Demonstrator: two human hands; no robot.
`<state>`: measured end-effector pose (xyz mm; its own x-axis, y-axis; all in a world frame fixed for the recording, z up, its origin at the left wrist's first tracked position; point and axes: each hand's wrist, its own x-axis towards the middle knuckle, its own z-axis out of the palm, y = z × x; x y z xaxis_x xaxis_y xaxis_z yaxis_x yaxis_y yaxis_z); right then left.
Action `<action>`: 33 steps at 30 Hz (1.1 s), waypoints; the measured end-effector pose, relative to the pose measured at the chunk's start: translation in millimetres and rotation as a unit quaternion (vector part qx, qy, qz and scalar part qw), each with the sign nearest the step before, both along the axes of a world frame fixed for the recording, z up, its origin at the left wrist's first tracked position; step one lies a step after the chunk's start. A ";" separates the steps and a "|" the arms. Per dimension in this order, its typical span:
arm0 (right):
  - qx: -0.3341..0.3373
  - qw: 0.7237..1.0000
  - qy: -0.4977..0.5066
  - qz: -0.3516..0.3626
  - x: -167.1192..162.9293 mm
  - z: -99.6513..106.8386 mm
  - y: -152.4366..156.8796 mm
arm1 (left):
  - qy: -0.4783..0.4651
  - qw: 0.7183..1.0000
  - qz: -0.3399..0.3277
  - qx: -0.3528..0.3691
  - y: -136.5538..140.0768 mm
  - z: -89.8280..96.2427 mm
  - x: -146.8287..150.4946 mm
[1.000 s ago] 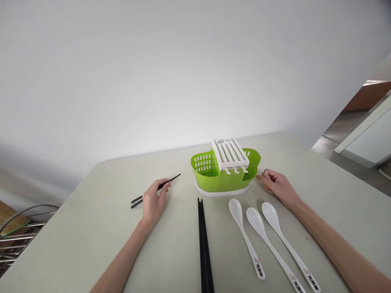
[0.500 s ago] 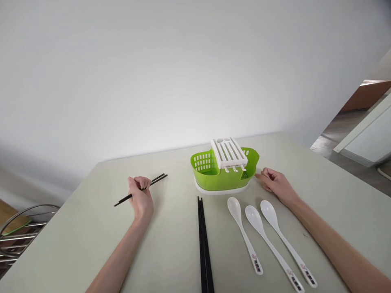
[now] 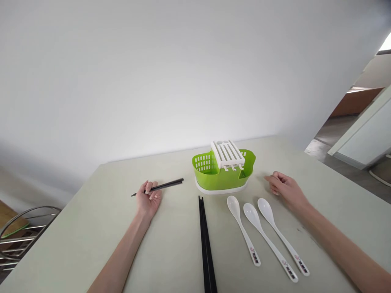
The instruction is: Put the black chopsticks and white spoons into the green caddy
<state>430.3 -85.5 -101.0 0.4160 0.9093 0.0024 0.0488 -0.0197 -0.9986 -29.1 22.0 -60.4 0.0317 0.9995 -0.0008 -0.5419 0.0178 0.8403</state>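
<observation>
My left hand (image 3: 149, 198) is turned palm up at the left of the table, its fingers curled around a pair of black chopsticks (image 3: 168, 184) that stick out on both sides. My right hand (image 3: 284, 188) rests to the right of the green basket (image 3: 224, 181), apart from it. Its fingers are loosely curled with nothing visible in them. The basket is a cutlery holder with a white slotted top (image 3: 227, 152), small hooks and a white base. More black chopsticks (image 3: 205, 240) lie in front of it.
Three white spoons lie side by side at the right front: the left spoon (image 3: 242, 228), the middle spoon (image 3: 269, 240) and the right spoon (image 3: 281, 234). A wall (image 3: 183, 81) rises behind the table (image 3: 171, 244). A metal rack (image 3: 27, 236) stands beyond the left edge.
My left hand has rolled from palm down to palm up, and the chopsticks now reach further right. My right hand has moved a little right, away from the basket. The view has shifted slightly.
</observation>
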 end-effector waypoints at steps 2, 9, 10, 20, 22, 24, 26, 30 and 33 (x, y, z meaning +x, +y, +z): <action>-0.007 0.999 -0.036 -0.026 -7.7 12.0 -24.7 | -0.008 0.997 -0.075 -0.013 -6.9 2.3 8.7; -0.021 0.987 -0.100 0.124 -94.4 53.2 -96.6 | -0.046 0.958 -0.271 -0.076 -39.6 -3.6 51.7; -0.028 0.979 -0.119 0.162 -109.2 54.6 -101.2 | -0.047 0.954 -0.284 -0.080 -43.2 -5.0 55.7; -0.074 0.951 -0.001 0.302 -184.0 36.8 -116.5 | -0.042 0.943 -0.309 -0.120 -49.1 -6.8 61.7; -0.068 0.954 0.018 0.290 -191.3 29.8 -119.0 | -0.041 0.940 -0.316 -0.124 -50.0 -7.4 63.2; -0.071 0.958 0.035 0.275 -197.5 22.6 -123.2 | -0.038 0.936 -0.326 -0.127 -51.1 -8.8 65.0; -0.084 0.960 0.059 0.262 -201.1 17.1 -128.3 | -0.030 0.930 -0.341 -0.133 -51.5 -10.6 66.5; -0.087 0.957 0.101 0.258 -198.5 13.2 -135.3 | -0.008 0.922 -0.360 -0.145 -50.3 -12.5 67.0; -0.086 0.954 0.120 0.262 -194.7 11.3 -135.4 | -0.009 0.917 -0.367 -0.155 -49.3 -11.5 66.7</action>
<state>235.6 -220.9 -89.8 -0.1266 0.9708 -0.2036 -0.1317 -0.2199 -0.9666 37.6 -27.3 -71.9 0.6992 0.6597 -0.2753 -0.3007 0.6208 0.7241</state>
